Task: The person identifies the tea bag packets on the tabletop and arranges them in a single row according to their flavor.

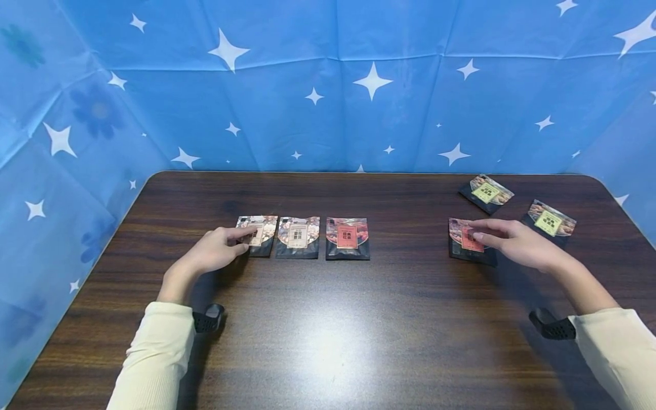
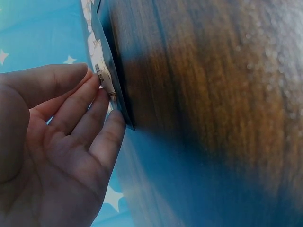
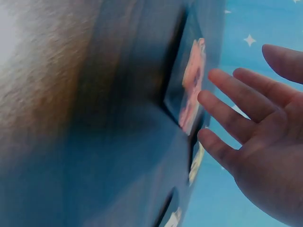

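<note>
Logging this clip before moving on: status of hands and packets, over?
Left hand at leftmost packet. Right hand over right red-label packet, contact unclear. Two more packets lie between. No obstruction visible.

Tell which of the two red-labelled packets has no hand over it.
The red-labelled packet at the right end of the row of three; the other red-labelled packet lies farther right, partly under the right hand.

A blue backdrop (image 1: 287, 34), creased and printed with white stars (image 1: 229, 51), hangs behind the surface (image 1: 410, 307) and along its left and right sides; the blurry darker shapes (image 1: 97, 111) at left are perhaps flowers. The surface is dark brown with wood grain and rounded far corners, and white glare (image 1: 328, 350) shines on its near middle.
</note>
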Tool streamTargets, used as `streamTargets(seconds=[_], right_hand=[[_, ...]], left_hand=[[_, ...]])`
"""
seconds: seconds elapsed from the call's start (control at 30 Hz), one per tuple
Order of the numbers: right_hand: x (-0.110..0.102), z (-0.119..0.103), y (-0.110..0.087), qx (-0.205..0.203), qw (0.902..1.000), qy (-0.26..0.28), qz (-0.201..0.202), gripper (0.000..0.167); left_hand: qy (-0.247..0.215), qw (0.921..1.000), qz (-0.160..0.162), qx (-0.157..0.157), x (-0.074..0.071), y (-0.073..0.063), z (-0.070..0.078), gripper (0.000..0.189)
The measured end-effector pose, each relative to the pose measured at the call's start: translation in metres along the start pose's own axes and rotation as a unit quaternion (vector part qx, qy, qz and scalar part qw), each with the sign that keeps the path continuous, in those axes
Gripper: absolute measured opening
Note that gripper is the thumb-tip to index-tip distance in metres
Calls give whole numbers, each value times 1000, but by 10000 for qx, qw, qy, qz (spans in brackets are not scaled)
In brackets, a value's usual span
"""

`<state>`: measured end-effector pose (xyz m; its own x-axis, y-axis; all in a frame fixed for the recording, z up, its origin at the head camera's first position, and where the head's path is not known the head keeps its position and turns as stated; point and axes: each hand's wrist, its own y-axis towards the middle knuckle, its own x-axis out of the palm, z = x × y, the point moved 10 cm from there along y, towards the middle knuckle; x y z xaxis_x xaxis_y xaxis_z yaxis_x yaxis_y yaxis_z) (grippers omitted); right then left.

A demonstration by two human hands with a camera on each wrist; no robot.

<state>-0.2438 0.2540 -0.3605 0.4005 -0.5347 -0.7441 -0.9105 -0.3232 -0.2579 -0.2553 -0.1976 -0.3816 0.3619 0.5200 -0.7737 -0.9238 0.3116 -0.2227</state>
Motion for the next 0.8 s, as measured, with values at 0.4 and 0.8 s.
streamTargets(seconds=[0.4,0.8], right_hand=[[8,14,-4,113,9999,-54,-104,52],[10,11,-2,119,9998,-25,-132,55]], left_hand=[[-6,10000,11,5,0,1,-1,44],[12,10000,2,25,0,1,0,44]])
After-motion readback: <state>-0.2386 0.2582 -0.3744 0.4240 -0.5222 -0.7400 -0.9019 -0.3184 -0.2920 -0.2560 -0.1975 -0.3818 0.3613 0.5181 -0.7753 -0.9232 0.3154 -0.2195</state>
